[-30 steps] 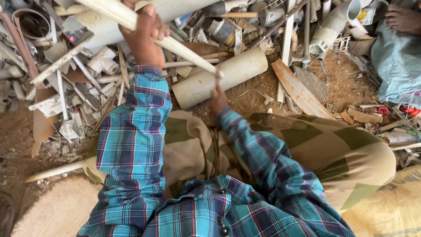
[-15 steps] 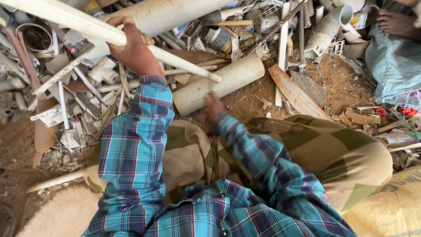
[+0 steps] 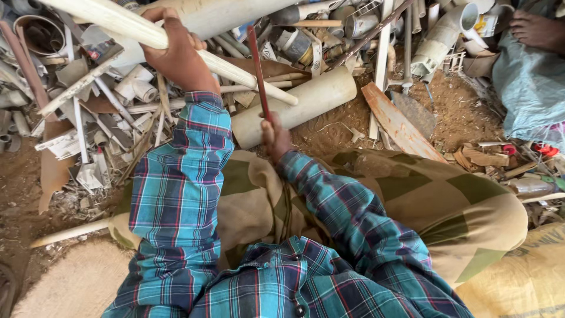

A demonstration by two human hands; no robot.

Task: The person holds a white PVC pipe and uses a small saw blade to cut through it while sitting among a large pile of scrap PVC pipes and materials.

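Note:
My left hand (image 3: 176, 50) grips a long cream plastic pipe (image 3: 123, 25) that runs from the upper left down to an end near the middle. My right hand (image 3: 275, 136) holds a thin red rod (image 3: 258, 73), which stands almost upright and rises past the pipe's lower end. Just behind the right hand lies a thick cream pipe section (image 3: 306, 103) on the dirt. Both arms wear blue plaid sleeves, and my knees in olive and tan cloth fill the lower frame.
A heap of broken white plastic pipes and strips (image 3: 88, 112) covers the left and top. A rusty flat board (image 3: 397, 121) lies right of the thick pipe. Another person's bare foot (image 3: 538, 29) and grey cloth (image 3: 527, 88) are at upper right. A woven sack (image 3: 521, 282) sits lower right.
My right hand has raised the red rod so it now stands upright beside the pipe's end. The left hand keeps its grip, and the long pipe has shifted slightly left.

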